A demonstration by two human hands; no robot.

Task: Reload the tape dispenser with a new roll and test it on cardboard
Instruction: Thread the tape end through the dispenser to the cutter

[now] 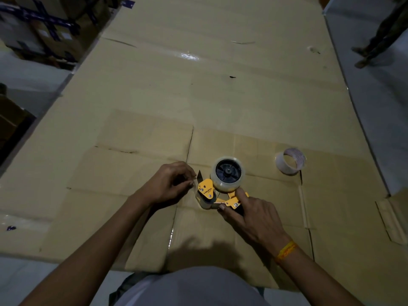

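Observation:
A yellow tape dispenser (208,191) lies on its side on flattened cardboard (154,138). A clear tape roll (227,175) sits on its black hub. My right hand (251,217) grips the dispenser's handle, the index finger resting against the roll's lower edge. My left hand (171,183) pinches the clear tape end at the dispenser's front, beside the metal blade flap (200,176). An almost used-up roll (290,161) stands on the cardboard to the right.
Large cardboard sheets (209,62) cover the floor ahead. Stacked boxes with blue tape (42,27) stand at the far left. Another person's legs (382,36) are at the upper right on the pale floor (364,96).

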